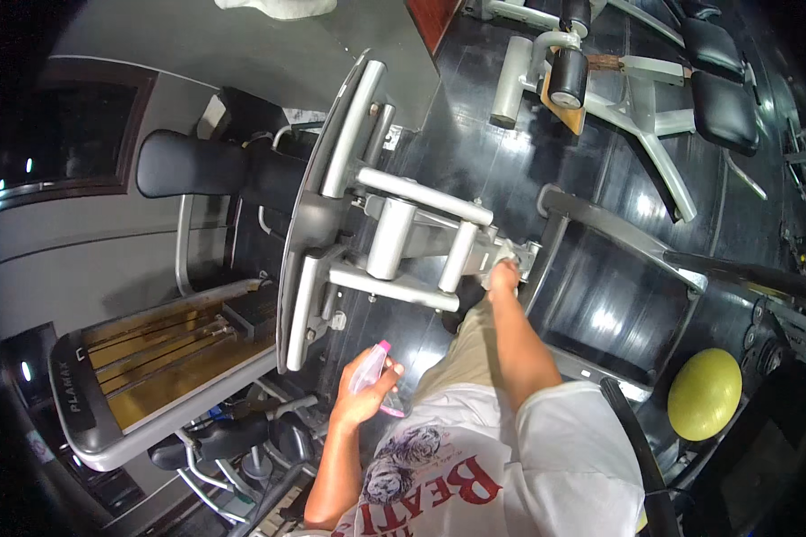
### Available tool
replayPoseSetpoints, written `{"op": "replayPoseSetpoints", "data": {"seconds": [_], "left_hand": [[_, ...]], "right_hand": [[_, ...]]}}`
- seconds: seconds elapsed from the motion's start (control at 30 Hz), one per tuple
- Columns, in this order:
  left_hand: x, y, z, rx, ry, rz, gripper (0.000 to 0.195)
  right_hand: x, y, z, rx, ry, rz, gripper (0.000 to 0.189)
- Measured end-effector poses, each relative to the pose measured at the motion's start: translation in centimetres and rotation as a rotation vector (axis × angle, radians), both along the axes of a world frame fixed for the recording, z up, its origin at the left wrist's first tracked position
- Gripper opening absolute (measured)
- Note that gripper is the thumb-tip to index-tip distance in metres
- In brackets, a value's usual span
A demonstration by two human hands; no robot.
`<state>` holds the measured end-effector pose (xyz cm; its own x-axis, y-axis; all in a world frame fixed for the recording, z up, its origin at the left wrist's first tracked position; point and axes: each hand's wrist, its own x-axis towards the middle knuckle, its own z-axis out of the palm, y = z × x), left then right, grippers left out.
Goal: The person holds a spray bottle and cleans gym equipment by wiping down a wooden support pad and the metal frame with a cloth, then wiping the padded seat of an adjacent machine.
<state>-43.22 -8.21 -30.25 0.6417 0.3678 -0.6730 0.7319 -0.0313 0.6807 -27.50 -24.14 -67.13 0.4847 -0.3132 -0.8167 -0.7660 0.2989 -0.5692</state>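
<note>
My left hand grips a clear plastic spray bottle with a pink tip, held in front of my white shirt. With my arm stretched forward, my right hand presses a pale cloth against the end of a silver metal exercise-machine frame. The fingers of that hand are partly hidden by the cloth. Thick silver tubes and crossbars make up the frame, which joins a large dark curved plate on its left side.
A machine housing with guide rods stands at left, near a black padded seat. Gym equipment with black roller pads is at upper right. A grey rectangular frame and a yellow-green exercise ball lie to my right.
</note>
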Motion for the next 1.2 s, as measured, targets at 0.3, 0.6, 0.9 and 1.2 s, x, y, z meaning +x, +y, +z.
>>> {"op": "replayPoseSetpoints", "data": {"seconds": [0.3,0.6,0.9,1.2], "left_hand": [[-6.0,0.4,-3.2,-0.059,0.177,0.133,0.015],[-6.5,2.2,-5.9,-0.048,0.171,0.107,0.017],[-1.1,-0.9,-8.3,-0.167,0.118,-0.120,0.018],[-2.9,0.7,-5.7,-0.104,0.056,-0.028,0.016]], "right_hand": [[-1.4,-1.1,-14.4,-0.461,0.126,0.387,0.049],[-4.2,2.4,1.8,-0.183,-0.503,0.308,0.032],[1.1,-9.1,-12.8,-0.248,-0.036,0.047,0.033],[-3.5,0.2,0.7,-0.154,-0.439,0.275,0.038]]}}
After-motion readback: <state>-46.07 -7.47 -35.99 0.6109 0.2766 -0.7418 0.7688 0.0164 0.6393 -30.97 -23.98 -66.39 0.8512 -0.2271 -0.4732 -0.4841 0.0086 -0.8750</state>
